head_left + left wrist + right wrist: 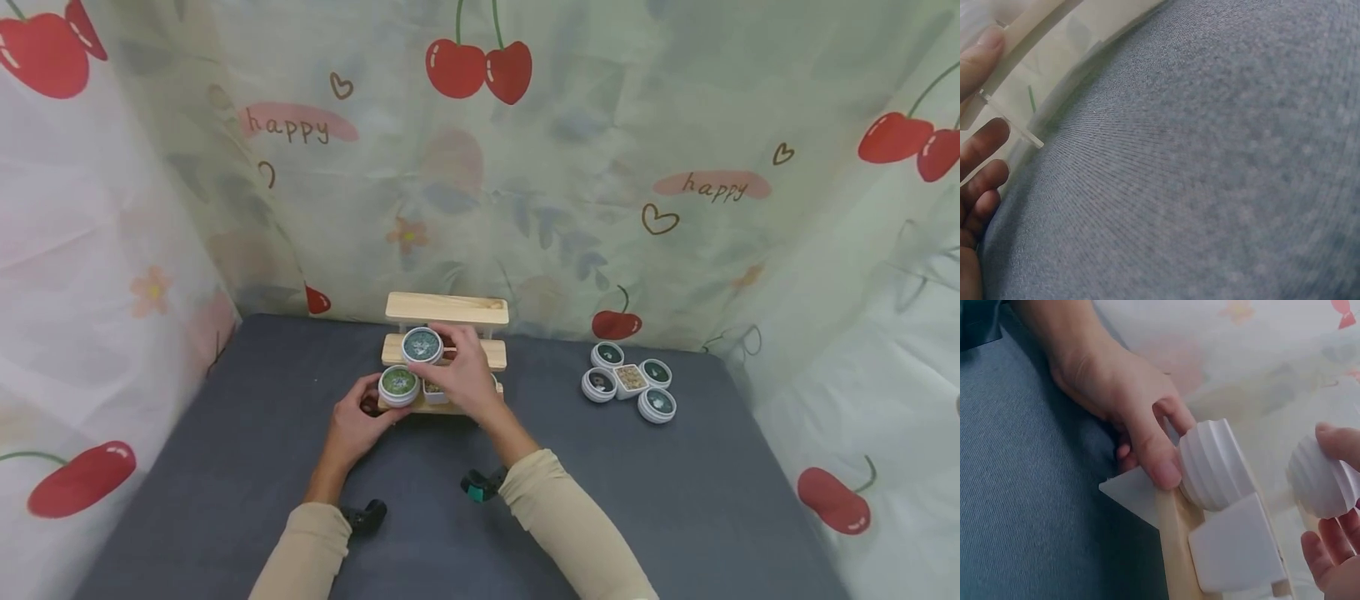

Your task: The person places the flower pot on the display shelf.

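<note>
A small three-tier wooden shelf rack stands near the table's back edge. On its bottom tier sits a round white ribbed pot with a green top. My left hand grips this pot between thumb and index finger, the thumb also against the tier's front edge. My right hand pinches another round white pot, with a dark teal top, held up in front of the middle tier. In the right wrist view a square white pot stands beside the green-topped one. My right hand partly hides the bottom tier.
Right of the rack, several round white pots cluster around a square pot with a grainy beige top. A dark grey cloth covers the table. Printed curtains hang behind and at both sides.
</note>
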`<state>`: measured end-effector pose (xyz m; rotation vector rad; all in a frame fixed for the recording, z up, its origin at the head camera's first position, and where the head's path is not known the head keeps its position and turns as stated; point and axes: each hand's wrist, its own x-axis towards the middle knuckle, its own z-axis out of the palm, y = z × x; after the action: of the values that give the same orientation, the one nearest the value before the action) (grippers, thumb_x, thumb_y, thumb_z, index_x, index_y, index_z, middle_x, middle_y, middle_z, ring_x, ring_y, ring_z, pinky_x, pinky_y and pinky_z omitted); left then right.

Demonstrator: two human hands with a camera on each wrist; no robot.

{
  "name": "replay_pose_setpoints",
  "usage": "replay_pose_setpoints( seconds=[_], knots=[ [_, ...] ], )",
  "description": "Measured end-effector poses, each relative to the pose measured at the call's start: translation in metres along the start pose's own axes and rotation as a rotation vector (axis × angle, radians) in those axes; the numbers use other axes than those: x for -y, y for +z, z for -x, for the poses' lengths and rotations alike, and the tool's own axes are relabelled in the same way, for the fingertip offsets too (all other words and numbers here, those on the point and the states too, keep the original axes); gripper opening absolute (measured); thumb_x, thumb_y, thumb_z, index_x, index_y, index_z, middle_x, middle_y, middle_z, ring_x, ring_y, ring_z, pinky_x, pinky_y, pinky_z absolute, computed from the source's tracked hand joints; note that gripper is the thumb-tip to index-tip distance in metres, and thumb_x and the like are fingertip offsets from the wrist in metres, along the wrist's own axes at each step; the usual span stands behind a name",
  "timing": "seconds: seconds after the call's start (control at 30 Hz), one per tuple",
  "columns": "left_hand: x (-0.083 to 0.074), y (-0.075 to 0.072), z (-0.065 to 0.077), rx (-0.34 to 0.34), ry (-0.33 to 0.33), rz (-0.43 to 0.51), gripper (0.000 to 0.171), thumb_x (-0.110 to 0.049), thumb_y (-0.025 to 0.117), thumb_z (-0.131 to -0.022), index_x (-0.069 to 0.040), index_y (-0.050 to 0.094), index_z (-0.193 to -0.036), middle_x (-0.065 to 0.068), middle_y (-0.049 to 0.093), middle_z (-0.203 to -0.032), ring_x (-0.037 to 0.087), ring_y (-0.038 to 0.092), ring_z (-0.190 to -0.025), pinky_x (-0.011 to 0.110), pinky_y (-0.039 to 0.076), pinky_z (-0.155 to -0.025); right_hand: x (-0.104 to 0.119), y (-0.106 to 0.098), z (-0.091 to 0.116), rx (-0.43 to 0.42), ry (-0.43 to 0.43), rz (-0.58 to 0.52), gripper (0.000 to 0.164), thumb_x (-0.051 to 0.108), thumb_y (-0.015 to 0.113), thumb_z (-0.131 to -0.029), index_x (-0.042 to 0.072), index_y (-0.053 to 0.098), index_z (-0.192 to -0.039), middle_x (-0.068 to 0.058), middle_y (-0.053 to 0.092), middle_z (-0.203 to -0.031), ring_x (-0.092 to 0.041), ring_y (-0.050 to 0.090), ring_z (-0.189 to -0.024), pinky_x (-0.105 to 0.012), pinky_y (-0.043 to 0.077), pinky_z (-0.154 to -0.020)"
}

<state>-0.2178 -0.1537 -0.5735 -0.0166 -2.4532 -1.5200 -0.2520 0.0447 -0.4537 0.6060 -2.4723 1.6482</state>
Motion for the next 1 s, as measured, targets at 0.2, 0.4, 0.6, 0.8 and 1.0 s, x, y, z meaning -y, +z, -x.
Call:
replay_pose_setpoints(
  seconds=[0.2, 0.4, 0.6, 0.8, 1.0],
  knots=[
    [0.0, -0.002, -0.001, 0.001, -0.014, -0.008, 0.072, -0.046, 0.09, -0.075, -0.022, 0.059, -0.136, 0.003, 0.072, -0.101, 0.017, 0.064, -0.09, 0.027, 0.05, -0.079, 0.001, 0.015, -0.01, 0.024, 0.044, 0.001, 0.067, 0.022, 0.086, -0.083, 0.01, 0.057, -0.142, -0.013, 0.051, -0.131, -0.024, 0.063, -0.116, -0.031, 0.055, -0.096],
    [0.001, -0.002, -0.001, 0.022, -0.021, 0.001, 0.073, -0.047, 0.089, -0.076, -0.022, 0.058, -0.137, 0.003, 0.072, -0.104, 0.017, 0.064, -0.092, 0.028, 0.051, -0.08, 0.001, 0.024, -0.018, 0.036, 0.06, -0.002, 0.062, 0.022, 0.084, -0.086, 0.012, 0.056, -0.141, -0.011, 0.052, -0.132, -0.021, 0.063, -0.118, -0.029, 0.055, -0.095],
    [0.002, -0.002, -0.001, 0.013, -0.014, 0.004, 0.07, -0.044, 0.09, -0.076, -0.022, 0.058, -0.136, 0.003, 0.072, -0.102, 0.017, 0.064, -0.09, 0.026, 0.051, -0.079, 0.003, 0.029, -0.023, 0.027, 0.079, 0.058, 0.061, 0.026, 0.084, -0.086, 0.013, 0.057, -0.14, -0.009, 0.054, -0.129, -0.019, 0.062, -0.11, -0.027, 0.055, -0.09],
    [0.001, -0.002, 0.0, 0.009, -0.013, -0.002, 0.071, -0.044, 0.089, -0.076, -0.021, 0.059, -0.136, 0.003, 0.072, -0.101, 0.017, 0.065, -0.09, 0.027, 0.051, -0.08, 0.003, 0.031, -0.025, 0.021, 0.108, 0.083, 0.061, 0.025, 0.085, -0.086, 0.012, 0.057, -0.139, -0.009, 0.054, -0.129, -0.017, 0.062, -0.104, -0.027, 0.054, -0.086],
    [0.002, -0.002, 0.0, 0.013, -0.015, -0.004, 0.071, -0.046, 0.089, -0.077, -0.021, 0.058, -0.136, 0.002, 0.072, -0.102, 0.016, 0.065, -0.091, 0.026, 0.051, -0.08, 0.0, 0.032, -0.028, 0.0, 0.132, 0.062, 0.061, 0.025, 0.085, -0.085, 0.011, 0.056, -0.137, -0.008, 0.058, -0.127, -0.018, 0.065, -0.108, -0.027, 0.056, -0.089]
  ],
)
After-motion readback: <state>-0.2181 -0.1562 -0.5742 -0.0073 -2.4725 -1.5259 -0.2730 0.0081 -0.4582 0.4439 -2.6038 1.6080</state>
